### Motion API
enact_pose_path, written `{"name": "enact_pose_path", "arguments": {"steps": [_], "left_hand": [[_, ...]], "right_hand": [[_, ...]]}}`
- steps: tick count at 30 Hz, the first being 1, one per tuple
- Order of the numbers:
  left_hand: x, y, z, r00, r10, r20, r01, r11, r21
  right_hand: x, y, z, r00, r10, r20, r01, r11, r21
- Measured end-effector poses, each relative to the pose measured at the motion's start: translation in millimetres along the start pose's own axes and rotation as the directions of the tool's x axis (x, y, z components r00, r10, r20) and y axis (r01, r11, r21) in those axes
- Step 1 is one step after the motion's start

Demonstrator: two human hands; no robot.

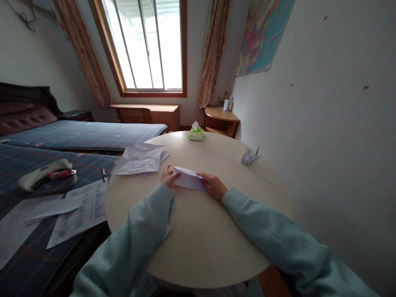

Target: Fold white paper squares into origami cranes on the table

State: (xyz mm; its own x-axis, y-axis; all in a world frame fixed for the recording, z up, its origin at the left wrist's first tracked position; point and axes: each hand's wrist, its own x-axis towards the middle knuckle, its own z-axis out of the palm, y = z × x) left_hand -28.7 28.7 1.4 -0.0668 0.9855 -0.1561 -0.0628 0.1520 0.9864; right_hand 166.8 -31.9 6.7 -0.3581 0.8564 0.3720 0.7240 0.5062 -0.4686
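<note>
A small folded white paper (188,178) lies on the round beige table (198,243). My left hand (168,176) pinches its left end, fingers closed on the edge. My right hand (213,185) grips its right end, thumb on top. Both arms wear pale green sleeves. A stack of creased white sheets (140,161) lies just left of and beyond my left hand. A finished folded paper figure (250,156) rests on the table's right side, apart from my hands.
A green tissue pack (196,133) sits at the table's far edge. A bed with a plaid cover (77,138) and printed sheets (77,210) lies at left, a pen (104,175) beside the table. The wall runs close on the right.
</note>
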Motion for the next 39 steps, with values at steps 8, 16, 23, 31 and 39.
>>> {"name": "enact_pose_path", "arguments": {"steps": [8, 16, 23, 31, 39], "left_hand": [[-4.5, 0.6, 4.0, 0.986, -0.066, 0.150, 0.096, 0.975, -0.201], [0.1, -3.2, 0.3, 0.977, -0.071, 0.202, 0.101, 0.985, -0.141], [-4.3, 4.7, -0.5, 0.981, -0.047, 0.186, 0.086, 0.975, -0.206], [-16.0, 25.6, -6.2, 0.943, 0.030, 0.331, 0.056, 0.968, -0.245], [-32.2, 11.2, -0.5, 0.758, 0.101, 0.645, -0.015, 0.990, -0.138]], "right_hand": [[0.4, 4.1, 1.9, 1.000, -0.010, -0.007, 0.010, 0.999, -0.032], [0.9, 9.7, 4.6, 1.000, -0.008, 0.010, 0.009, 0.998, -0.067], [-0.6, 4.7, -1.1, 1.000, 0.012, -0.012, -0.013, 0.999, -0.036], [0.3, 3.7, -1.8, 0.995, -0.018, -0.096, 0.009, 0.995, -0.095], [1.1, 2.4, -2.9, 0.965, 0.012, -0.261, -0.063, 0.980, -0.189]]}}
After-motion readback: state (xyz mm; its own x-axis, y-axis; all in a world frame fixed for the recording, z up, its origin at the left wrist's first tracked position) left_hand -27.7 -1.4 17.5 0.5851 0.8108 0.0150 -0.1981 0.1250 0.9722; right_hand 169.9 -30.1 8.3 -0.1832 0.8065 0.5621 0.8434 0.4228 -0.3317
